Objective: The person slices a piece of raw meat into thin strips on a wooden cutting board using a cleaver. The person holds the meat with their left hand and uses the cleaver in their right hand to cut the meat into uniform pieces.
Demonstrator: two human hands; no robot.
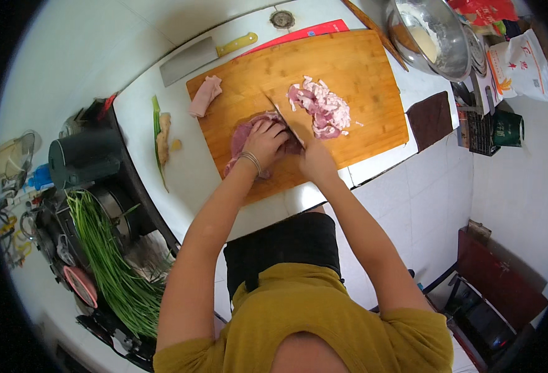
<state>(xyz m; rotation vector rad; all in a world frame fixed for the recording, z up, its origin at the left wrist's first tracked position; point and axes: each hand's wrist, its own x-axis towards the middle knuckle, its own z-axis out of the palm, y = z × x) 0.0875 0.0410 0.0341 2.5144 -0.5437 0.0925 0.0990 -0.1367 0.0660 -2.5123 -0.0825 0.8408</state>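
So we're roughly midway through slicing the pork, going by how things lie on the wooden cutting board (355, 81). Our left hand (264, 142) is pressed down on the slab of raw meat (244, 135), fingers curled on top of it to pin it in place, so that grip is holding the slab rather than clenched around it. Our right hand (314, 158) has its grip closed around the handle of the knife (281, 115), and the blade runs up and away from us right along the left fingertips, at the slab's right edge.

What's done: a decent pile of cut pieces (324, 110) sits just to the right of the blade, toward the middle of the board. What's left: most of the slab under our hand looks uncut, and there's another pale strip of meat (204, 95) lying untouched at the board's far left corner. So we'd guess less than half is through.

Off the board, a cleaver (196, 57) with a yellow handle rests on the white tabletop (187, 186), some ginger and a green onion (161, 138) lie to the left, and a metal bowl (432, 34) sits at the far right.
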